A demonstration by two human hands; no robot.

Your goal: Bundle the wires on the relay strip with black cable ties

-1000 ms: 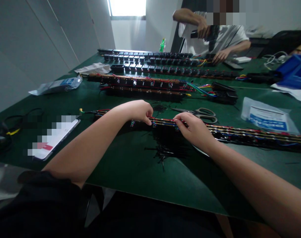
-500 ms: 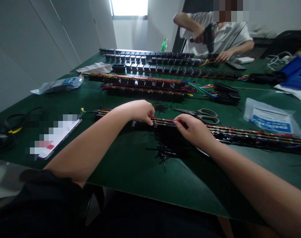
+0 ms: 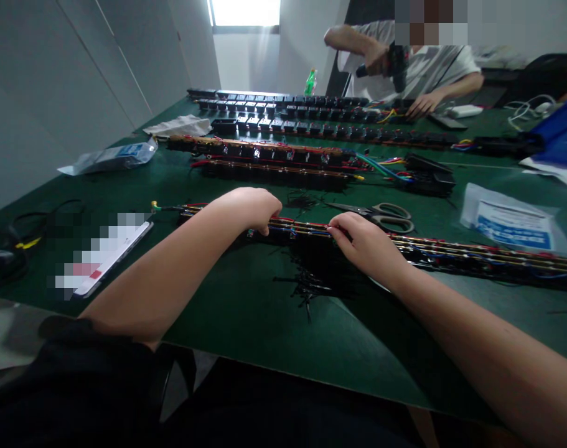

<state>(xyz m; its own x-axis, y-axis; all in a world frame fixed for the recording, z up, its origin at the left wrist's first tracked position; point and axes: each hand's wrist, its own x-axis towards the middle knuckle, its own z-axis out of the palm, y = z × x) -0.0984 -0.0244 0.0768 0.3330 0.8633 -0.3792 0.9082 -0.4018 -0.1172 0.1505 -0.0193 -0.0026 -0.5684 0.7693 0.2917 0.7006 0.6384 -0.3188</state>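
A long black strip (image 3: pixel 479 258) with brass-coloured rails and red and blue wires lies crosswise on the green table, passing under both hands. My left hand (image 3: pixel 255 208) is over its left part, with fingers curled down and closed at the rails; what they grip is hidden. Farther right, my right hand (image 3: pixel 365 239) pinches a red wire (image 3: pixel 311 224) between thumb and forefinger at the strip's top edge. Scissors (image 3: pixel 386 216) with dark handles lie just behind the right hand. In front of the strip is a loose pile of black cable ties (image 3: pixel 315 280).
Across the table (image 3: pixel 246 311), a person (image 3: pixel 418 74) holds a power drill (image 3: pixel 398 65). More wired strips (image 3: pixel 274 149) lie in rows at the back. Plastic bags (image 3: pixel 511 224) flank the work area; a white flat object (image 3: pixel 115 258) and black cables (image 3: pixel 12 249) are at left.
My left hand has slid a little left along the strip, uncovering more of the rails. The right hand keeps its pinch in nearly the same place.
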